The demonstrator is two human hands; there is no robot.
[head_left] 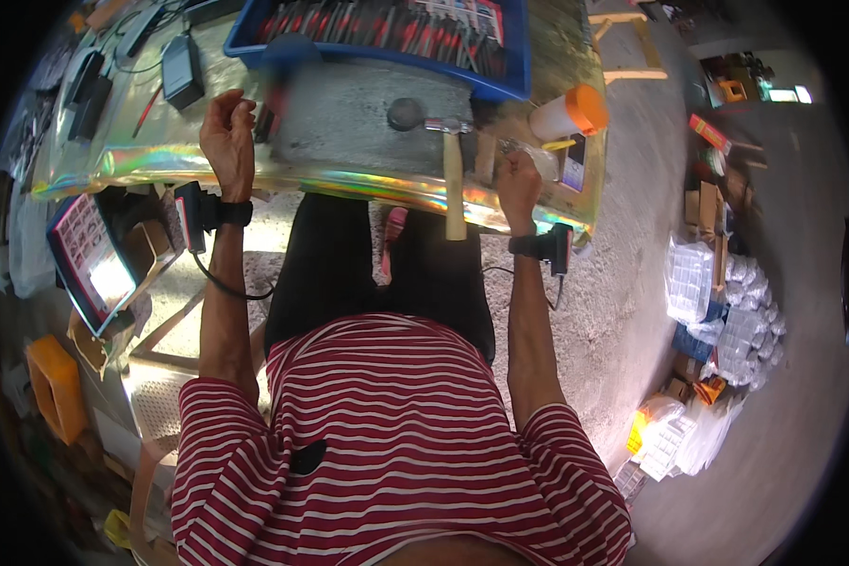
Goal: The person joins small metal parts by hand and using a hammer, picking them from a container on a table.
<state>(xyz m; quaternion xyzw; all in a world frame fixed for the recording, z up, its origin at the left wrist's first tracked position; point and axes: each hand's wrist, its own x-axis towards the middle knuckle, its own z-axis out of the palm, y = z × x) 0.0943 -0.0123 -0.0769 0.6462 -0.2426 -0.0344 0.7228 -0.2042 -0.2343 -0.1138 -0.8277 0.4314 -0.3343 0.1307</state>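
My left hand (228, 149) is raised over the front left of the table, its fingers curled in; whatever they hold, if anything, does not show. Just right of it is a blurred black-and-red piece (268, 120). My right hand (519, 189) is closed at the front right, its fingertips against crinkled clear plastic (541, 159); what they pinch is hidden. Between the hands lies a grey slab (349, 118). A hammer (454, 179) rests across its right edge, the wooden handle pointing toward me past the table's front. Left of the hammer's head sits a dark round disc (406, 114).
Behind the slab stands a blue tray (377, 58) of several red-and-black pieces, with a blurred dark round thing (291, 51) at its near edge. An orange-capped white bottle (568, 113) lies to the right. A grey power adapter (181, 72) and cables are at left. Wrapped packages (740, 311) lie on the floor.
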